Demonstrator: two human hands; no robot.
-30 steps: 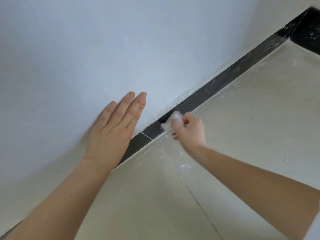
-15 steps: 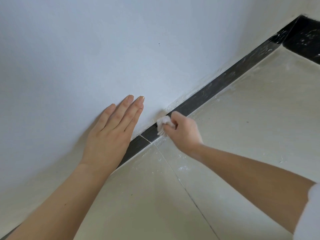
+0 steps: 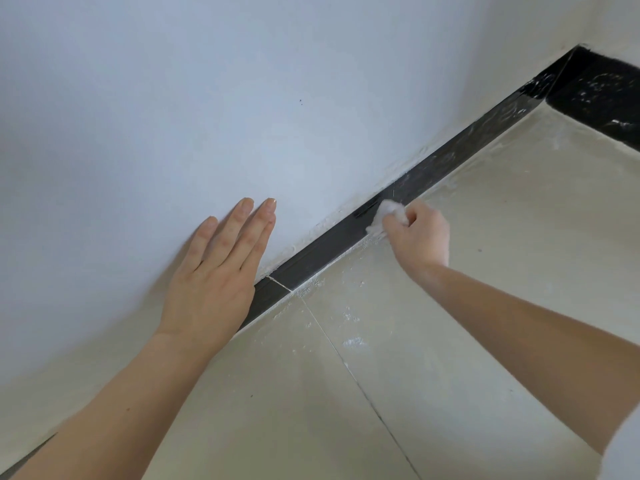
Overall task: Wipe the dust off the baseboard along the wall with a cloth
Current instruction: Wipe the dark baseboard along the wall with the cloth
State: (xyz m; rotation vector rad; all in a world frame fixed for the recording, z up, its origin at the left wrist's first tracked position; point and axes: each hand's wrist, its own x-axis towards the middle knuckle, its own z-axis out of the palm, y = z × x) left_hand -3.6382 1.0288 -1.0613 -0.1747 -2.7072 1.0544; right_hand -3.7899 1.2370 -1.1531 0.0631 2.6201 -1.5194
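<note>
In the head view you are mid-wipe. Your right hand curls its fingers round a small white cloth, which touches the black baseboard partway along the wall. Your left hand lies flat on the wall, fingers straight. The stretch toward the far corner looks dusty, though it is blurred. Draw the cloth that way next, with firm pressure. No brand or writing shows.

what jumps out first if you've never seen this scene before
The black baseboard runs diagonally up to the room's corner, between white wall and pale floor tiles. At mid-frame the right hand grips a white cloth against it, while the left hand lies flat on the wall.
</note>
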